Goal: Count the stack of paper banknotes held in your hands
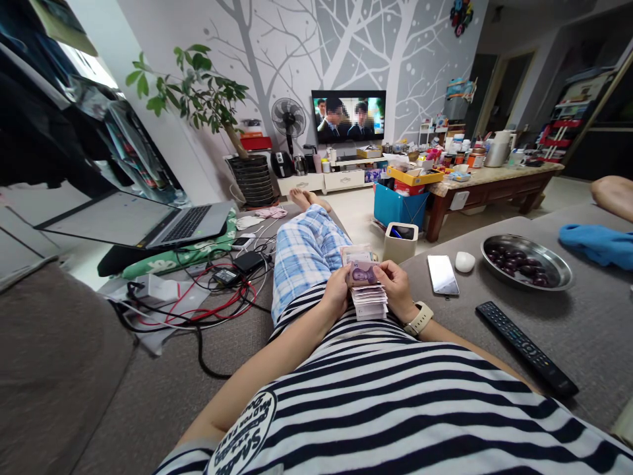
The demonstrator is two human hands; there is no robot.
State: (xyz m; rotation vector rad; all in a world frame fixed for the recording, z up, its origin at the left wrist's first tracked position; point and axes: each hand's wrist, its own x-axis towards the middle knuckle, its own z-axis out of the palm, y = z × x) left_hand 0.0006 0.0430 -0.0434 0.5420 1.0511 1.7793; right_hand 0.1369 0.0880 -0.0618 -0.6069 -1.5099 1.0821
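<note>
Between my two hands is a purple banknote (362,273) marked with a 5 and a portrait. My left hand (337,291) is closed on its left side, and my right hand (397,287) pinches its right edge. Below it, a fanned stack of banknotes (370,305) hangs down over my striped shirt; which fingers grip the stack is hidden. More banknotes (357,251) lie just past my hands, near my legs in checked trousers (309,247). A pale watch (419,319) is on my right wrist.
On the sofa to the right are a phone (443,275), a white case (465,262), a remote (527,346) and a metal bowl (556,267) of dark fruit. At left, a laptop (148,221) stands beside tangled cables (237,290). Another person's limb (613,196) shows far right.
</note>
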